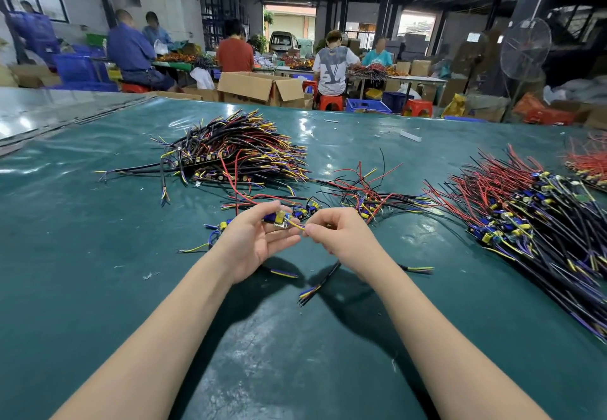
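My left hand (253, 242) holds a small circuit board (279, 217) with blue and yellow parts between thumb and fingertips, above the green table (98, 255). My right hand (338, 230) pinches the yellow and purple wires (295, 224) that come off that board. A black cable (320, 283) with coloured ends trails down below my right hand onto the table. Both hands are raised a little over the mat, close together at the middle.
A heap of wired boards (236, 150) lies at the back left, a smaller tangle (368, 199) behind my hands, and a long row of wired boards (525, 222) on the right. Loose wire pieces (282, 272) lie near my wrists. Several people sit at far tables beyond a cardboard box (259, 86).
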The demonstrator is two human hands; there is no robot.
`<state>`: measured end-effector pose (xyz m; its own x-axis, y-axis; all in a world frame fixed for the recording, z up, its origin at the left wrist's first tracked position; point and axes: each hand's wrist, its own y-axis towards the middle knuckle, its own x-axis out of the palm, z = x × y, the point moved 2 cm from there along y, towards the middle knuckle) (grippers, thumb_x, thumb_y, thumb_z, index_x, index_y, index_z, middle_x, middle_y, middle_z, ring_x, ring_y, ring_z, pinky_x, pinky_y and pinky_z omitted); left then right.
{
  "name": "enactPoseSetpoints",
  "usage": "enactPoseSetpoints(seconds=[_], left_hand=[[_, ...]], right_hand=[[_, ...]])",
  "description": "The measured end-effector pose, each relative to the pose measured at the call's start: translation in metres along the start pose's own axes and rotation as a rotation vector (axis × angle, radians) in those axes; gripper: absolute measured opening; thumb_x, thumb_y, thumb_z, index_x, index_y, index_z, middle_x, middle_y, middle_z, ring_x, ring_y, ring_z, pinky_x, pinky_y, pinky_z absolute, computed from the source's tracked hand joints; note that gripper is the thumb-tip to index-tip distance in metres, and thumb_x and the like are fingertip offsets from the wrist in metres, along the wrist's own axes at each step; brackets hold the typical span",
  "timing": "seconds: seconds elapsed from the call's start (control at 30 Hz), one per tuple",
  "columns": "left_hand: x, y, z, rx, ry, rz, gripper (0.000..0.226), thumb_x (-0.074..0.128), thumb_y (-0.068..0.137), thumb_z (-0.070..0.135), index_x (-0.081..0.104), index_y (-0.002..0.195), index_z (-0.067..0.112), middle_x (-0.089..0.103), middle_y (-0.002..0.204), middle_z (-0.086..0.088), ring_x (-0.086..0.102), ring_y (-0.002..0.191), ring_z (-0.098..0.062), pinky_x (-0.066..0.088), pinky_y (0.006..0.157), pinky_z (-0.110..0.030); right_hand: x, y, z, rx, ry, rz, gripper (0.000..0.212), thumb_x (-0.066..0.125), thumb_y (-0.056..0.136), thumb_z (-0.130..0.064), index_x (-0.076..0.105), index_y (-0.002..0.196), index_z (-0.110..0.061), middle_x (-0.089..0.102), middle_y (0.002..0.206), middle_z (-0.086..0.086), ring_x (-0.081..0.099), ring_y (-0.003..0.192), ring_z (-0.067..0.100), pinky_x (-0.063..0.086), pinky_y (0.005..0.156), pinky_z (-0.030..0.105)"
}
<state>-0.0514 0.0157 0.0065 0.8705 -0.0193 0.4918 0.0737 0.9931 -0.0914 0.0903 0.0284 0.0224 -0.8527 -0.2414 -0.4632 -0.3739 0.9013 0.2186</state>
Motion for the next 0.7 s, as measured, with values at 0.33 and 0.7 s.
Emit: enactPoseSetpoints(seconds=[0.33,0.7], left_hand=[[-0.005,0.001,-0.003,0.088,0.237,0.097,0.019,0.057,0.081,-0.012,0.056,0.083,0.007,0.068,0.057,-0.005,0.067,0.051,-0.014,0.052,0.048,-0.019],[-0.01,0.004,-0.008,0.087,0.247,0.185,0.029,0.062,0.076,-0.017,0.052,0.09,0.006,0.066,0.07,-0.013,0.067,0.055,-0.015,0.053,0.051,-0.02]], right_hand=[[0.0,0.005,0.004,0.0,-0.255,0.099,0.011,0.065,0.079,-0.014,0.07,0.07,-0.01,0.044,0.043,-0.011,0.038,0.049,0.004,0.029,0.048,0.015],[-0.003,0.003,0.013,0.138,-0.071,-0.071,0.022,0.063,0.084,-0.014,0.063,0.062,-0.016,0.049,0.054,-0.004,0.04,0.043,0.002,0.033,0.045,0.012]])
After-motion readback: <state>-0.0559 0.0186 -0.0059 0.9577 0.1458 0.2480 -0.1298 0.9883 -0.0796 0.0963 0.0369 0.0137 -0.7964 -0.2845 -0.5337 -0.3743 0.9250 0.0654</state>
